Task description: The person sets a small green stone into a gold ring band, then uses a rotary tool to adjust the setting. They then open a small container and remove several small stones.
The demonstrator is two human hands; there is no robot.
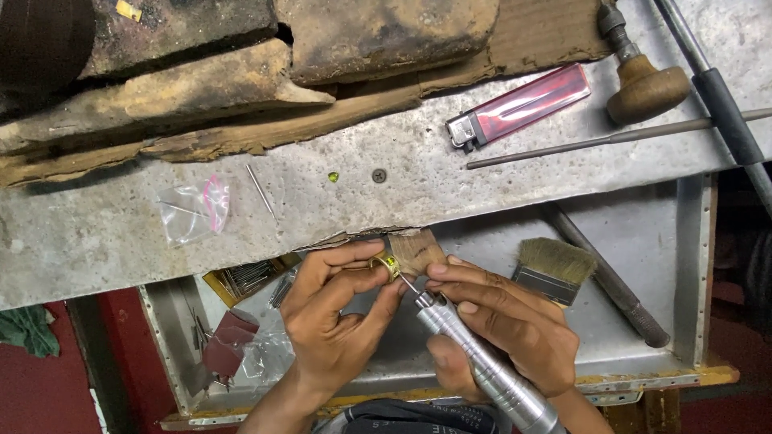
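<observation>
Green cloth (28, 329) at the far left edge, low, well apart from the work. Further right on the grey metal bench top (96, 249): small clear plastic bag (193, 210), thin metal pin (260, 191), tiny green stone (333, 177) and a dark screw head (379, 175). Below, in the metal tray (691, 265), red abrasive paper pieces (229, 341) beside the left wrist.

Left hand (334, 321) closed narrow on a gold-coloured ring (386, 264), thumb and first fingers pinching it, ring pressed against the worn wooden peg (414, 251) at the bench edge. Green spot visible on top of the ring; too small to tell more.

Right hand (507, 321) wrapped around a silver rotary handpiece (482, 370), held like a pen, fingers near the front end, thin tip touching the ring or just beside it.

For good work at this point, probably best: keep the ring firm against the peg, rest the right fingers on the left hand for support, press lightly, let only the tip work, keep it away from the green spot and the fingertips. Possible danger: slipping of the tip onto skin.

Right of the hands, flat bristle brush (553, 269) in the tray. Above, red lighter (519, 107), long thin rod (611, 138) and wooden-handled tool (643, 84), all untouched.
</observation>
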